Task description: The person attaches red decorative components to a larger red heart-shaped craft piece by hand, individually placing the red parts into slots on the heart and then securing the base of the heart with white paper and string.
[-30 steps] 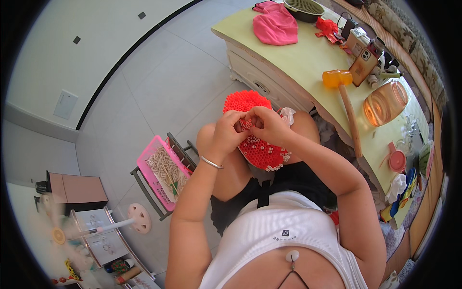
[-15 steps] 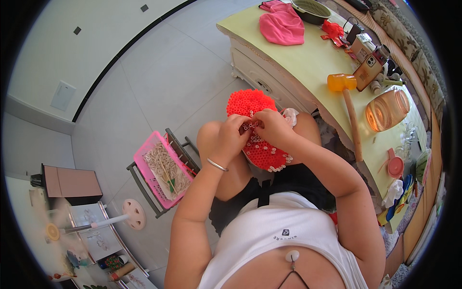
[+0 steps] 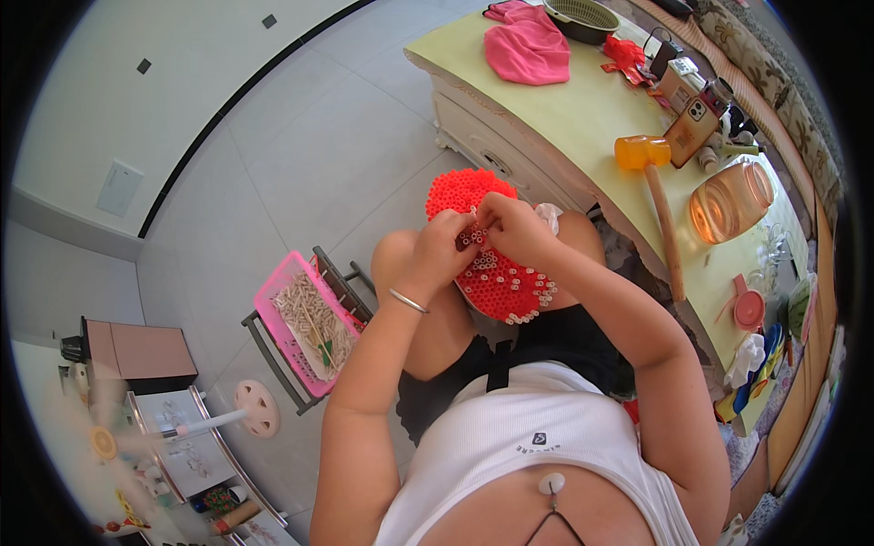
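Observation:
On my lap lies a round bundle of bright red tubes [image 3: 510, 296], seen from their open ends. Small whitish pieces [image 3: 487, 262] sit in several tube mouths, mostly in the middle and along the near right edge. My left hand [image 3: 446, 247] is over the bundle's left side, thumb and fingers pinched at the tubes. Close beside it, my right hand [image 3: 514, 227] pinches just above the middle of the bundle. The fingers hide whatever is between the tips of either hand.
Left of my legs, a pink basket [image 3: 269, 300] of short pale sticks rests on a dark-framed stool [image 3: 273, 357]. At right stands a table [image 3: 601, 118] with an orange-headed mallet [image 3: 665, 227], a jar of amber liquid [image 3: 731, 205], a phone [image 3: 692, 130] and a pink cloth [image 3: 528, 45]. A fan [image 3: 105, 443] stands lower left.
My right hand has lifted slightly away from me, uncovering more whitish pieces in the middle of the bundle. My left hand stays nearly in place.

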### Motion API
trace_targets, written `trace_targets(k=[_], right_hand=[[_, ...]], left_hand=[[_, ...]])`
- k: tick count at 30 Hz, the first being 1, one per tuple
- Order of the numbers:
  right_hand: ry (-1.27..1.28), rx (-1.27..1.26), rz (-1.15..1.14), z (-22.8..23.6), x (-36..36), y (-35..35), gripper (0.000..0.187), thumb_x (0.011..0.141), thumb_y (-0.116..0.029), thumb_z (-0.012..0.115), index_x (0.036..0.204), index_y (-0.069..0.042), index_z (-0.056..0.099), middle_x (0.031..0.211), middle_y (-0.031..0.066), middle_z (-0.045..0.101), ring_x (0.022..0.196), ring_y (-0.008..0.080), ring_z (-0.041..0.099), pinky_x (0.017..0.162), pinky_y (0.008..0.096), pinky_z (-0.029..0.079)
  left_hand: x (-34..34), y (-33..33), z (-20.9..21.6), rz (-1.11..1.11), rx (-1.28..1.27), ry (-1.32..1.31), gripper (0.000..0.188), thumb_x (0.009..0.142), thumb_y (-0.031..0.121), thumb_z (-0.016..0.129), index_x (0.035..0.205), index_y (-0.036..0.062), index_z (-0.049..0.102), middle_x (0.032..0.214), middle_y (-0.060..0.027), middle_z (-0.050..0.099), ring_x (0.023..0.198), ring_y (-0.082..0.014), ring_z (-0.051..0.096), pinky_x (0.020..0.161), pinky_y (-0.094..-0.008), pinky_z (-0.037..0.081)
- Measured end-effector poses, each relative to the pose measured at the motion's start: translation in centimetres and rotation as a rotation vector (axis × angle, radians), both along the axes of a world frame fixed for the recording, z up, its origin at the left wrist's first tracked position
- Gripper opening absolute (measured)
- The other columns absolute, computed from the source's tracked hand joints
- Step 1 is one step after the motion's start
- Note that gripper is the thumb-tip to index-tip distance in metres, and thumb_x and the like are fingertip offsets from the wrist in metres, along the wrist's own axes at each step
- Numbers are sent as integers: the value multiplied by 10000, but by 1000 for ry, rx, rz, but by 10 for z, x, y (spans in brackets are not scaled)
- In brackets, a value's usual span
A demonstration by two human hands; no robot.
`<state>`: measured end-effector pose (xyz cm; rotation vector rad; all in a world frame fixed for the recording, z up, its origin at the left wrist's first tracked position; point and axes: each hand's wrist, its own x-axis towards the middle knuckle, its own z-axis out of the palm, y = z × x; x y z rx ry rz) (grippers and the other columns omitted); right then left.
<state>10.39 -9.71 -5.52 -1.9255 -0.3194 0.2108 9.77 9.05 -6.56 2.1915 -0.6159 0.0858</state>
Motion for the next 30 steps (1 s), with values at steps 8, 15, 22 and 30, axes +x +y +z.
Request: trace_targets(k=[8, 15, 22, 30], right_hand=[[-272, -383, -126, 14, -16, 9, 184, 782, 8, 596, 959, -3, 644, 904, 205, 681, 880, 422, 636, 791, 479, 499], [-62, -260, -85, 15, -15, 6, 169, 762, -3, 625, 919, 7, 687, 863, 210, 681, 862, 392, 654, 765, 443, 512], [-52, -212, -95, 13, -18, 8, 253, 756, -1, 686, 1007, 9, 708, 896, 166, 714, 843, 274, 690, 754, 362, 535], [-5, -118, -87, 16, -16, 6, 281, 776, 27, 715, 1057, 26, 697, 926, 117, 727, 838, 160, 695, 756, 294, 555]], left_hand=[[-1, -2, -2, 7, -2, -6, 374, 709, 62, 752, 1069, 17, 662, 960, -151, 644, 924, -330, 626, 815, -408, 523], [-6, -2, -6, 50, -25, -129, 358, 723, 32, 750, 1072, 32, 669, 933, -130, 643, 809, -268, 632, 714, -345, 527], [-12, -5, -8, 122, -91, -110, 350, 730, 23, 759, 1067, 25, 662, 919, -118, 644, 783, -243, 638, 677, -332, 529], [-21, -5, 15, 124, -126, 20, 350, 744, 19, 736, 1083, 7, 648, 949, -128, 638, 753, -223, 640, 661, -315, 529]])
